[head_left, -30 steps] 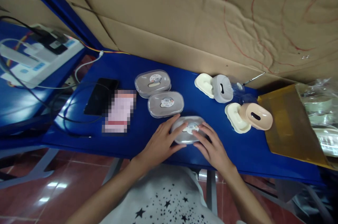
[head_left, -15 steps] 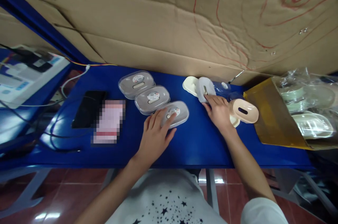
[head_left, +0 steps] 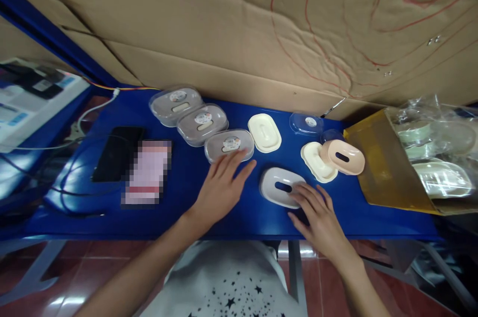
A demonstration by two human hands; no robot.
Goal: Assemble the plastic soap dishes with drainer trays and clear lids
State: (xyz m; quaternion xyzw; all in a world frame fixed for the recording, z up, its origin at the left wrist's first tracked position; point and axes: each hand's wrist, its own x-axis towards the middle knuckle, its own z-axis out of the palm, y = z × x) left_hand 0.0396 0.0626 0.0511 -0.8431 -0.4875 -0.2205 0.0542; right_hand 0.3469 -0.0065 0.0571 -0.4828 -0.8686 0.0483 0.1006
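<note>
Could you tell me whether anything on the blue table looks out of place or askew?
Nothing looks spilled or broken. One clear lid lies loose near the cardboard wall, apart from any box, and the pink soap box rests tilted over a cream tray rather than seated in it.

Small packing workshop, blue workbench (head_left: 194,207) against cardboard wall (head_left: 224,23), rows of plastic soap boxes (head_left: 201,123), bagged stock (head_left: 433,158)

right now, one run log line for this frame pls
left hand: open, fingertips on nearest lidded box | right hand: open, fingers on grey slotted tray | cream base: apart, behind | surface: blue table
</note>
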